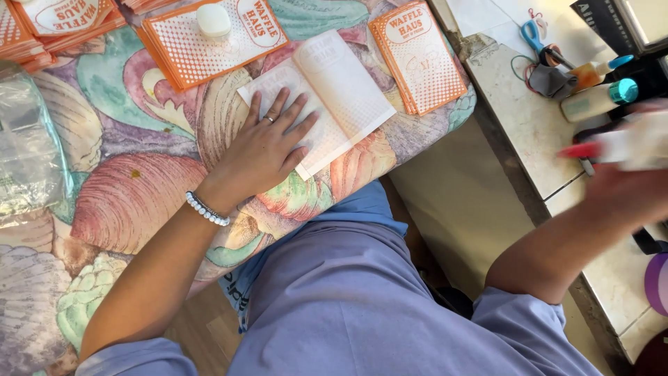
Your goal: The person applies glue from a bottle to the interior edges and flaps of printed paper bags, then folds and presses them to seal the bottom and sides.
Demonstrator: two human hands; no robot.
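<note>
My left hand (pixel 268 143) lies flat, fingers spread, on the left half of an unfolded pale paper sheet (pixel 341 87) with a faint dotted print, pressing it onto the floral tablecloth (pixel 125 202). A beaded bracelet circles that wrist. My right hand (pixel 623 188) is out at the right edge, blurred, closed around a white bottle with a red tip (pixel 626 145) above a stone counter (pixel 518 118).
Stacks of orange-and-white printed paper sleeves (pixel 421 56) lie along the table's far edge, one (pixel 209 38) with a small white block on it. A clear plastic bag (pixel 28 150) sits at left. Scissors (pixel 534 33), bottles (pixel 598 97) and a rubber band rest on the counter.
</note>
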